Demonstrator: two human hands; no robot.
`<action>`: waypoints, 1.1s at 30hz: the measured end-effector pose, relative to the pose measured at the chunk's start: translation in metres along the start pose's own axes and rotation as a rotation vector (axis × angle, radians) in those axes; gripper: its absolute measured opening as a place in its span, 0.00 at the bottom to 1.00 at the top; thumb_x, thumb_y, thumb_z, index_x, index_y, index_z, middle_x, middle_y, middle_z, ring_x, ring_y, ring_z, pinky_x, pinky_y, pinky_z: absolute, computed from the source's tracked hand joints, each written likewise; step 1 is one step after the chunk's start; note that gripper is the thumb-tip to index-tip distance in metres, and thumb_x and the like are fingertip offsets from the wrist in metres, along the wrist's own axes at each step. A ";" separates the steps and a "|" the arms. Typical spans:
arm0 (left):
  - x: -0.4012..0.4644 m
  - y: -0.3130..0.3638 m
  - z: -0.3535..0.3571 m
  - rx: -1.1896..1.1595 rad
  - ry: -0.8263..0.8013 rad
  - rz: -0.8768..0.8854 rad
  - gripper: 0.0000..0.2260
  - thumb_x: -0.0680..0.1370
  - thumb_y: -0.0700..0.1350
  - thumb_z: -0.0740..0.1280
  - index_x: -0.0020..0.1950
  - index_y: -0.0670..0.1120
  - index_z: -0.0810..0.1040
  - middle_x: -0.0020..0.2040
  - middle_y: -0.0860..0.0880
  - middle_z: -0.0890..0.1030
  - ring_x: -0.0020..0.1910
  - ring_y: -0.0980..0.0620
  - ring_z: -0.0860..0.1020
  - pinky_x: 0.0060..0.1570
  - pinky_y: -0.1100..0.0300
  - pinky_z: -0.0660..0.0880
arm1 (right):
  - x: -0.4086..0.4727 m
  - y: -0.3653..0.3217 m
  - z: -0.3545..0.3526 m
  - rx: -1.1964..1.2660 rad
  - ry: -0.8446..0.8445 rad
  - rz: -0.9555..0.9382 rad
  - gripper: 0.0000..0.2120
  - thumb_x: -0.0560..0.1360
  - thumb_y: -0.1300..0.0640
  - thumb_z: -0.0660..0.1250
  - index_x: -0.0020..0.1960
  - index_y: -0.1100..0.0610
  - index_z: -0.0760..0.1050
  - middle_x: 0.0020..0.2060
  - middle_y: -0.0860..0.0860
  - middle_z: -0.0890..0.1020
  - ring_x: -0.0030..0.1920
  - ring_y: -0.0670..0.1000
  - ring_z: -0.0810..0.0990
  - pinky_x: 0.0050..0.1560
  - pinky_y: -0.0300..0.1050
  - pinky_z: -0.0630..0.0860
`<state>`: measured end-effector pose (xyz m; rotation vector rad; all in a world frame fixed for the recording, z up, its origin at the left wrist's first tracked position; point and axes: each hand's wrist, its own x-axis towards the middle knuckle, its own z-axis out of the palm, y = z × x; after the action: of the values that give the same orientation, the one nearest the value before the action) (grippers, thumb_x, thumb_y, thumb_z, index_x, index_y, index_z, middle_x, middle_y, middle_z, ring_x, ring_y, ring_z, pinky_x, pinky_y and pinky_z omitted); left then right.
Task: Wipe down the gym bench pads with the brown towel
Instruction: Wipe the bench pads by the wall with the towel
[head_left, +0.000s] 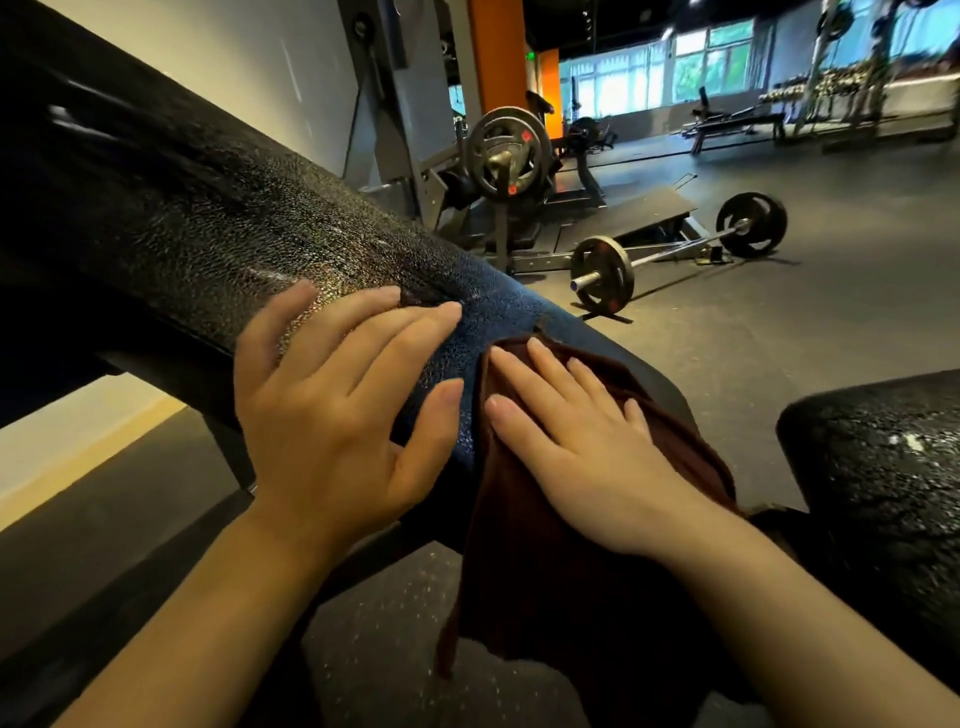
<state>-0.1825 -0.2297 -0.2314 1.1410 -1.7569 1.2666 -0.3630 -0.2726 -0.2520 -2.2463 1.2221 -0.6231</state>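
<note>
Towel (545, 519), brown and soft, lies under flat right hand (576, 441); left hand (332, 415), fingers straight, presses pebbled black pad (208, 218)

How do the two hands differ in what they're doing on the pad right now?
The left hand lies bare on the slanted bench pad, while the right hand presses the brown towel against the pad's lower end. The left hand sits higher up the pad than the right hand. Both hands have straight, spread fingers, gripping nothing.
</note>
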 end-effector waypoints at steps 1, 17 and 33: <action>0.000 0.000 0.001 0.002 0.006 0.003 0.17 0.82 0.51 0.57 0.62 0.47 0.82 0.56 0.51 0.84 0.60 0.49 0.80 0.67 0.48 0.63 | 0.010 0.001 -0.001 0.002 0.001 0.000 0.29 0.73 0.28 0.41 0.74 0.27 0.45 0.78 0.34 0.42 0.78 0.45 0.39 0.75 0.64 0.38; 0.001 0.002 -0.003 0.009 -0.039 -0.043 0.17 0.81 0.50 0.57 0.56 0.48 0.84 0.55 0.53 0.84 0.56 0.51 0.79 0.62 0.52 0.64 | 0.034 0.029 0.000 -0.019 0.126 -0.009 0.24 0.82 0.41 0.48 0.77 0.36 0.51 0.80 0.44 0.51 0.79 0.46 0.47 0.78 0.58 0.45; 0.000 -0.017 -0.015 0.026 -0.018 -0.016 0.14 0.82 0.49 0.60 0.47 0.46 0.84 0.51 0.49 0.84 0.54 0.47 0.80 0.67 0.46 0.58 | -0.061 0.018 0.013 -0.121 -0.022 -0.178 0.23 0.68 0.30 0.31 0.63 0.17 0.33 0.67 0.21 0.31 0.72 0.34 0.27 0.73 0.45 0.29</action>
<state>-0.1668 -0.2178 -0.2209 1.1827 -1.7459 1.2768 -0.3965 -0.2256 -0.2823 -2.4755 1.0829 -0.6030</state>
